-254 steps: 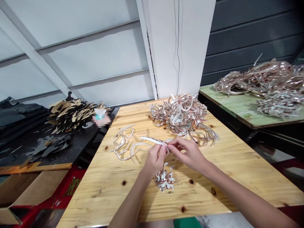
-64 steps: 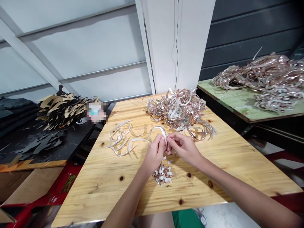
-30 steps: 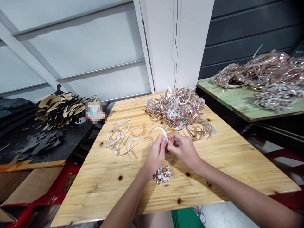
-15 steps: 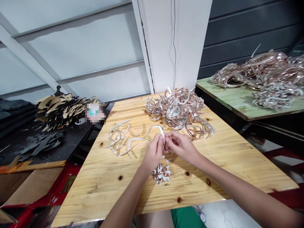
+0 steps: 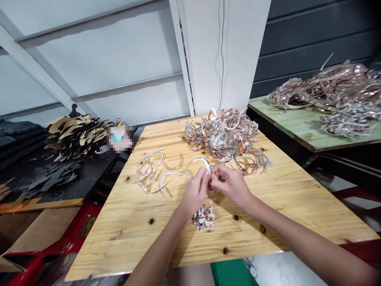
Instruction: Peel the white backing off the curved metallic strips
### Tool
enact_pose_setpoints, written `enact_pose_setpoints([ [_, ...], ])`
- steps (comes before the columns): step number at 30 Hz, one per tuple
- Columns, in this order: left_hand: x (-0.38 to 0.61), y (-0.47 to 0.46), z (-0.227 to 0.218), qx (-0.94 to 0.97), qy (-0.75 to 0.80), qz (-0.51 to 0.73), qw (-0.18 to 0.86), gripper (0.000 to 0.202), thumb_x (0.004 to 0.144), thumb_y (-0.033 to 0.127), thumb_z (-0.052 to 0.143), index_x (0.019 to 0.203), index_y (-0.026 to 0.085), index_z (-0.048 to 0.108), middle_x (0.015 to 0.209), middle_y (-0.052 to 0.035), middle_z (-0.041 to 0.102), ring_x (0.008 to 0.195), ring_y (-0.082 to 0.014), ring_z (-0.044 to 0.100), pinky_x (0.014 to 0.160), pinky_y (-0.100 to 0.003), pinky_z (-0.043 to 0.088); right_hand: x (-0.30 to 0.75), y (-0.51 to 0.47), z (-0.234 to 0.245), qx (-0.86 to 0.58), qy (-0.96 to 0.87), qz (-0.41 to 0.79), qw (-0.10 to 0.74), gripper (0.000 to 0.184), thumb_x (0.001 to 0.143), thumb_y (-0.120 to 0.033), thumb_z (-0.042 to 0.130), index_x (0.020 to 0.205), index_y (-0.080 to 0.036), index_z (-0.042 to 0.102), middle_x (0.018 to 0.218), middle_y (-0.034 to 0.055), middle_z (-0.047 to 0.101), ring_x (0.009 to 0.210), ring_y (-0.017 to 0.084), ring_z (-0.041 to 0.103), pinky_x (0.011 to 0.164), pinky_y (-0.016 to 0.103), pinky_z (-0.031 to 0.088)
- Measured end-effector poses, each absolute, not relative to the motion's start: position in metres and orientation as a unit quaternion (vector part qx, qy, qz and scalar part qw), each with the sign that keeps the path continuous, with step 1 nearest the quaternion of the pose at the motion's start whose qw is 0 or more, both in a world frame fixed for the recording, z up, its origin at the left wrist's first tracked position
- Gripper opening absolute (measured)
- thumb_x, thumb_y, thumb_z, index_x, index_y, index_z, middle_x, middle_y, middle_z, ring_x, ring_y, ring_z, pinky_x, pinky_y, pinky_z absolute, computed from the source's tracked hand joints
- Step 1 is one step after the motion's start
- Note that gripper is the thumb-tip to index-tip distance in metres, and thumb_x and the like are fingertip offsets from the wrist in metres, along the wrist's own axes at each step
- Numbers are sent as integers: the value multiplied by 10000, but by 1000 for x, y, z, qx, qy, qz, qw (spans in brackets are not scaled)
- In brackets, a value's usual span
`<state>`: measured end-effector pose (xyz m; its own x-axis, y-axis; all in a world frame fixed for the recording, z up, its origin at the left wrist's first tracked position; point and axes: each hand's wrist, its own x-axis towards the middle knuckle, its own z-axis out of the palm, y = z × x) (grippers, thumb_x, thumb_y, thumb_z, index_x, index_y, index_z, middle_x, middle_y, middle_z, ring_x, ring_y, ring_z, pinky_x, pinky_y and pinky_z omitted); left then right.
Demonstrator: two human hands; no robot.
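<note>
Over the middle of the wooden table (image 5: 125,234), my left hand (image 5: 196,190) is closed around a curved strip (image 5: 205,162), white on the side that shows and arching up beyond the fingers. Close beside it, my right hand (image 5: 228,179) pinches at the strip's near part, which the fingers mostly hide. Just below the hands lies a small heap of short white and rose-gold pieces (image 5: 203,218). To the left, several loose curved strips (image 5: 149,174) are spread on the wood. Behind my hands is a large tangled pile of shiny rose-gold strips (image 5: 223,135).
At right, a green-topped table (image 5: 285,119) bears more rose-gold strips (image 5: 336,89). A dark table (image 5: 92,174) on the left holds black and tan cut pieces (image 5: 80,131) and grey scraps (image 5: 53,180). Another person's hand (image 5: 4,191) shows at the left edge. A white pillar (image 5: 223,51) stands behind.
The view has shifted slightly. Both my hands remain together on the strip, with the right fingers a little differently placed. Another person's hand has come into view at the left edge.
</note>
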<state>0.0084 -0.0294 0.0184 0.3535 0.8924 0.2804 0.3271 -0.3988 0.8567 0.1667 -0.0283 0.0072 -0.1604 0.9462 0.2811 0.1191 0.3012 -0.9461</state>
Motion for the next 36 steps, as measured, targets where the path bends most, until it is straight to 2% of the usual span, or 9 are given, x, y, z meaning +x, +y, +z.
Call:
enact_pose_setpoints([
  [3, 8, -28, 19, 728, 423, 395, 367, 361, 1073, 434, 349, 804, 213, 445, 659, 37, 468, 602, -130, 443, 628, -260, 375, 168, -27, 7, -398, -623, 451, 500, 50, 894, -218, 619, 847, -208, 603, 643, -25, 663, 576, 174, 689, 588, 282, 574],
  [6, 6, -27, 19, 720, 422, 395, 383, 367, 1068, 454, 353, 803, 215, 442, 655, 38, 456, 596, -132, 427, 614, -264, 370, 169, -24, 7, -362, -621, 484, 499, 149, 970, -323, 576, 885, -206, 612, 669, -3, 686, 586, 181, 695, 603, 306, 592],
  [11, 3, -25, 16, 716, 426, 397, 386, 376, 1064, 480, 356, 806, 216, 430, 657, 36, 457, 594, -131, 423, 599, -267, 362, 170, -21, 9, -344, -644, 484, 482, 255, 989, -458, 583, 947, -209, 611, 717, 12, 700, 629, 186, 712, 640, 318, 604],
  [16, 3, -25, 16, 719, 423, 392, 389, 374, 1065, 475, 354, 810, 215, 439, 665, 36, 462, 601, -131, 427, 612, -263, 372, 171, -22, 9, -346, -650, 481, 475, 179, 1004, -367, 550, 926, -211, 591, 730, 10, 697, 640, 189, 724, 635, 311, 594],
  [22, 6, -26, 15, 728, 429, 378, 379, 373, 1067, 473, 342, 825, 212, 453, 691, 26, 508, 636, -137, 476, 651, -265, 398, 170, -26, 12, -417, -667, 396, 474, 55, 884, -200, 617, 838, -217, 592, 660, -20, 686, 574, 167, 686, 572, 264, 536],
  [27, 9, -27, 16, 732, 435, 367, 375, 371, 1069, 470, 333, 829, 216, 458, 690, 25, 528, 640, -141, 497, 647, -261, 399, 169, -27, 13, -432, -666, 381, 474, 90, 845, -200, 631, 781, -224, 573, 624, -27, 667, 563, 161, 660, 566, 256, 522],
  [36, 9, -27, 16, 726, 445, 379, 362, 365, 1064, 470, 340, 816, 222, 440, 697, 18, 532, 640, -148, 493, 635, -268, 393, 169, -24, 7, -419, -650, 412, 482, 77, 849, -165, 608, 815, -228, 579, 632, -35, 669, 575, 168, 680, 586, 268, 538],
])
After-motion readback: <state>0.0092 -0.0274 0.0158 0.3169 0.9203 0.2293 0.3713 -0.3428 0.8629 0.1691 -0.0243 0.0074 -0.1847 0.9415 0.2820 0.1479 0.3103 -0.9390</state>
